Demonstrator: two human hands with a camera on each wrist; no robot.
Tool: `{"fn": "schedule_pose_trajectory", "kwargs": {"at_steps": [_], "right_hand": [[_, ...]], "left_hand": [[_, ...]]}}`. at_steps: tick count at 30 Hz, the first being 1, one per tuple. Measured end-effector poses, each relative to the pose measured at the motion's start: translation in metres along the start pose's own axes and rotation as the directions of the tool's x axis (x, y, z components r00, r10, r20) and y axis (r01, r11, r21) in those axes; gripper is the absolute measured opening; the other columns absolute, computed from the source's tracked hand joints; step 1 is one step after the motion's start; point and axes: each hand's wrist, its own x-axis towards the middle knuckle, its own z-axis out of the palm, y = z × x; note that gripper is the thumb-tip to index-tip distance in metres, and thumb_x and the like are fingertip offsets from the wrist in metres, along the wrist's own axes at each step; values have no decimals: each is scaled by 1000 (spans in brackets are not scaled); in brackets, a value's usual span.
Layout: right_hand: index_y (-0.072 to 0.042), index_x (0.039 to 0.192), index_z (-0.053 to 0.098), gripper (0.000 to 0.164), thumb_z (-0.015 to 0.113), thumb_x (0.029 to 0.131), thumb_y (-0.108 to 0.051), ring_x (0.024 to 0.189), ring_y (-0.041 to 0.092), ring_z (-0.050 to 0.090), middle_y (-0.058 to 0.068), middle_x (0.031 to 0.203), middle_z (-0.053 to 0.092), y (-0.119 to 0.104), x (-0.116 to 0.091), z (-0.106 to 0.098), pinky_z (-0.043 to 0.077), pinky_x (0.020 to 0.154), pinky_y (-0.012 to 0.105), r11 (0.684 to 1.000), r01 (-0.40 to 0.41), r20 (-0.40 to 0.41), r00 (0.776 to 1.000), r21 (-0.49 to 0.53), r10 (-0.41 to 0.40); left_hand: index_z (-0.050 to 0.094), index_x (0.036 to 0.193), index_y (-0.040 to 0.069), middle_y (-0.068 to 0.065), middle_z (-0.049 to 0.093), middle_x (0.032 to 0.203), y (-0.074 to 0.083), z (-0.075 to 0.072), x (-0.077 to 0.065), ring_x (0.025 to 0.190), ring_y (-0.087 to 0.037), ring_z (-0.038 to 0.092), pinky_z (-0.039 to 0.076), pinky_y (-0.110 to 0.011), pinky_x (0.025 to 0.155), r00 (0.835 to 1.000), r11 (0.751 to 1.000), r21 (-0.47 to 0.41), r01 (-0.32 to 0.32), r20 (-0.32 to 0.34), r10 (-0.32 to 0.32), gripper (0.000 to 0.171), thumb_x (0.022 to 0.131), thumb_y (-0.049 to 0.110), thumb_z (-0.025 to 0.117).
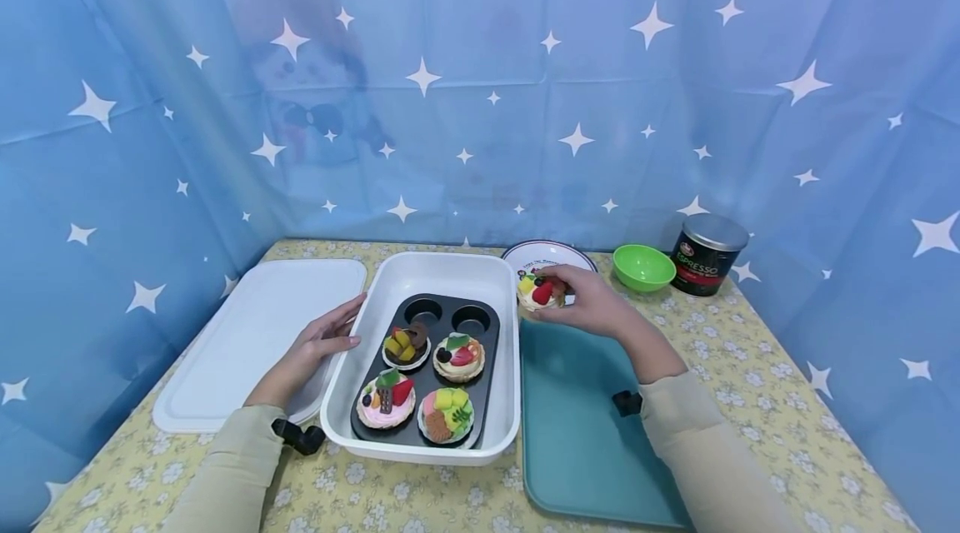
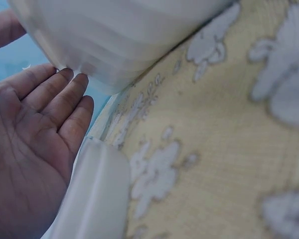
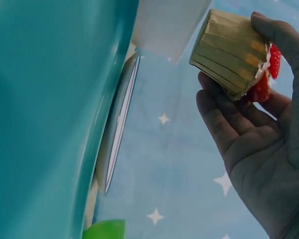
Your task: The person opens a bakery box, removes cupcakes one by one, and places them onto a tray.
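My right hand (image 1: 581,300) pinches a fruit tart (image 1: 538,292) topped with a red strawberry and yellow fruit, between thumb and fingers. In the right wrist view the tart's ridged golden cup (image 3: 229,52) is tilted, well off the table. My left hand (image 1: 322,346) touches the left outer wall of a deep white container (image 1: 341,425); its fingers (image 2: 65,102) are nearly straight. Inside the container lies a black muffin tin (image 1: 442,305). Several tarts sit in its nearer cups, among them a pink-cream tart (image 1: 386,400) and a berry tart (image 1: 458,358). The two far cups hold nothing.
A teal tray (image 1: 592,433) lies right of the container. Behind it are a white plate (image 1: 543,251), a green bowl (image 1: 643,267) and a black espresso tin (image 1: 707,258). On the left lies a flat white lid (image 1: 255,333). A blue star-patterned curtain (image 1: 480,117) surrounds the table.
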Motion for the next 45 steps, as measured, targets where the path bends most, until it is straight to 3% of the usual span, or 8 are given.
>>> {"fn": "schedule_pose_trajectory", "kwargs": {"at_steps": [13,20,24,32,45], "right_hand": [[-10,137,59,62,82,85,-35,80,17,55,-1,94,62,22,-8,-8,49,69,36,996,-84,81,993,-20,85],[-9,134,61,63,83,82,-38,80,15,57,-1,96,63,37,-8,3,49,70,35,996,-84,98,991,-26,86],[-6,138,57,65,82,85,-34,82,16,57,1,101,63,42,-9,10,50,71,35,996,-94,154,984,-3,93],[-4,142,52,72,81,86,-38,82,18,55,4,109,62,43,-10,12,48,72,37,992,-126,181,976,19,120],[-2,141,53,67,78,89,-36,92,19,58,3,105,63,38,-9,9,49,77,38,992,-122,172,978,15,117]], "left_hand": [[29,160,22,-5,28,164,-1,0,1,147,-35,32,19,-60,116,1000,1000,16,12,-6,-12,70,97,22,59],[29,160,23,-3,29,164,-3,0,-1,147,-35,31,19,-60,117,1000,1000,8,17,-7,-17,71,97,22,60],[30,160,23,-5,29,164,-3,1,-1,146,-35,32,20,-61,116,1000,1000,11,6,-4,-6,70,97,22,60],[31,160,23,-6,29,164,-1,1,0,145,-36,35,21,-60,116,1000,1000,19,11,-12,-11,69,97,22,59],[30,160,22,-7,30,163,-2,0,-1,142,-37,40,26,-59,113,1000,999,44,-2,-10,3,70,97,23,60]]}}
